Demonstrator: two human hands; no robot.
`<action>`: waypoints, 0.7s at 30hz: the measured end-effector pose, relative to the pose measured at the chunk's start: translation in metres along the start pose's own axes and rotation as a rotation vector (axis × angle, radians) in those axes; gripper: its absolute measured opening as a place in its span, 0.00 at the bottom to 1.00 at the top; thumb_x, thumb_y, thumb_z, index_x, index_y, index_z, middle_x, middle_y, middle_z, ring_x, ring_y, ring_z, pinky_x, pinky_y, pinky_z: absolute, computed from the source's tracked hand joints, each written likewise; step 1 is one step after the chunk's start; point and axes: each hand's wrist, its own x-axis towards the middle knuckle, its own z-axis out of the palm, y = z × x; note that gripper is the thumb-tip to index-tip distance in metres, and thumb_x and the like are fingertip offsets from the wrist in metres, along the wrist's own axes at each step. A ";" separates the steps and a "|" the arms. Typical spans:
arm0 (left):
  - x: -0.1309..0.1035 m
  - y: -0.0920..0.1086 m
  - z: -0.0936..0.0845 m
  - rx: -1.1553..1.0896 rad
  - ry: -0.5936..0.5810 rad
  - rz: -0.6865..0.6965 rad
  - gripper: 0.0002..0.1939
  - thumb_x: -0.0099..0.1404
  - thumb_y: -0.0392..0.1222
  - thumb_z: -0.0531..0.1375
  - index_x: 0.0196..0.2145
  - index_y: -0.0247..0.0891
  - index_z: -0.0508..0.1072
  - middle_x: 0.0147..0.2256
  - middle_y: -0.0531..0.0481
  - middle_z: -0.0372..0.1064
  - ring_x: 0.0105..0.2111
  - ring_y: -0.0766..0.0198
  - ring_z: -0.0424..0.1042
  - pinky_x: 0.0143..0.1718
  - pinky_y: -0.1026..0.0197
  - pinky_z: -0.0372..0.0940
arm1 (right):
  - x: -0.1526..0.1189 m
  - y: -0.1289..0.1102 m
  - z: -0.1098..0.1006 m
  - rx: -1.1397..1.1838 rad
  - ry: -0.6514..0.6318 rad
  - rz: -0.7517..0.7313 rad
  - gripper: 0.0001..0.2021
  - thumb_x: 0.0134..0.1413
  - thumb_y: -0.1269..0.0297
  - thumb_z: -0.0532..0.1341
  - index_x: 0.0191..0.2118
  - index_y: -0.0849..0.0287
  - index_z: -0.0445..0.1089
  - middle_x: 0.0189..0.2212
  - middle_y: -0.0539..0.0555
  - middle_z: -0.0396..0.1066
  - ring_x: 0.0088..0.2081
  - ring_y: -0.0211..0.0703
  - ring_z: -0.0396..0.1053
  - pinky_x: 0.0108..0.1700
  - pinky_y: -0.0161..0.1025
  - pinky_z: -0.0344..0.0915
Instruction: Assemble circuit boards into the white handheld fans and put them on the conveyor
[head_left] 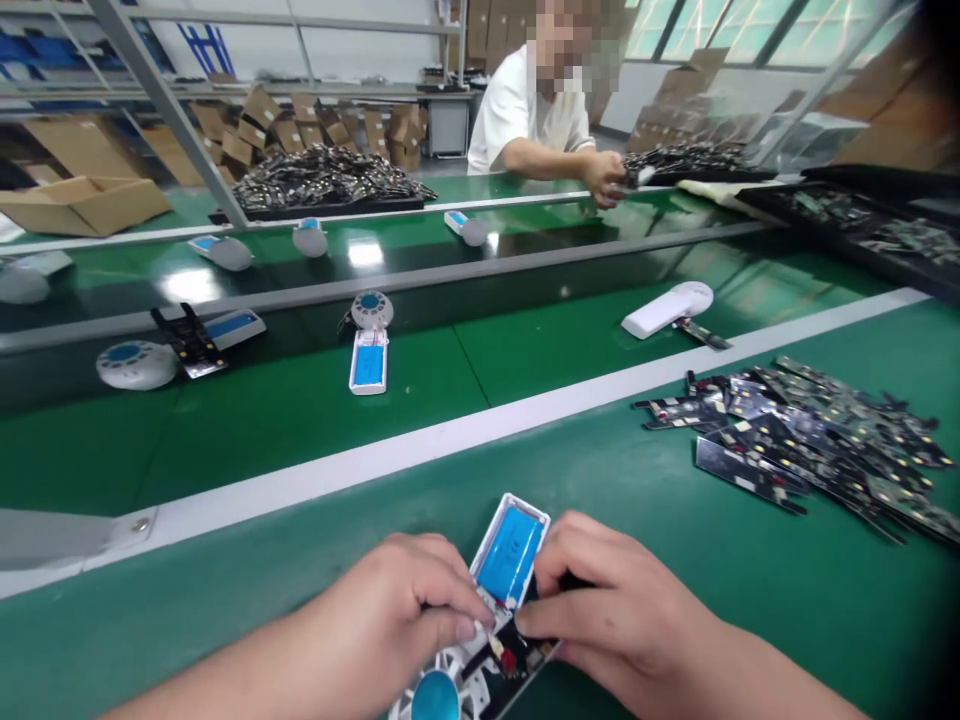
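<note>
At the near edge of the bench lies an open white plastic housing (474, 560) with a blue battery pack (513, 556) in its long end and a blue disc (435, 694) in its round end. A black circuit board (529, 650) with a red part sits across its middle. My right hand (626, 605) is closed on this board, thumb and fingers at its edge. My left hand (409, 610) pinches at a small white wire connector (489, 640) over the board; its fingertips partly hide the connector and wires.
A pile of circuit boards (817, 435) lies to the right on my bench. Beyond the white rail (450, 435), a green conveyor carries several white housings (369, 362). Across it, a person (525, 110) handles parts near more board piles (322, 178). Cardboard boxes (82, 205) stand behind.
</note>
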 end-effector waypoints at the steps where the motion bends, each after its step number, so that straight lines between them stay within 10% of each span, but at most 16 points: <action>1: -0.001 -0.002 0.002 0.005 0.024 -0.003 0.11 0.65 0.32 0.61 0.38 0.45 0.83 0.36 0.52 0.78 0.38 0.66 0.75 0.40 0.67 0.67 | 0.000 0.002 0.001 0.031 -0.005 -0.016 0.04 0.65 0.71 0.60 0.42 0.58 0.73 0.34 0.53 0.74 0.34 0.39 0.70 0.35 0.38 0.65; 8: -0.003 -0.012 0.015 -0.002 0.205 0.006 0.08 0.60 0.32 0.66 0.33 0.44 0.83 0.31 0.55 0.78 0.32 0.68 0.75 0.35 0.70 0.67 | -0.009 -0.004 0.009 -0.011 -0.078 0.027 0.06 0.63 0.72 0.60 0.44 0.59 0.71 0.36 0.56 0.76 0.38 0.45 0.71 0.42 0.44 0.69; 21: -0.009 -0.002 0.017 0.204 0.165 0.327 0.06 0.65 0.33 0.62 0.35 0.36 0.80 0.33 0.51 0.79 0.32 0.66 0.75 0.38 0.68 0.68 | -0.014 -0.012 0.007 0.080 -0.141 0.205 0.09 0.65 0.56 0.60 0.42 0.56 0.69 0.35 0.54 0.72 0.37 0.43 0.71 0.42 0.42 0.71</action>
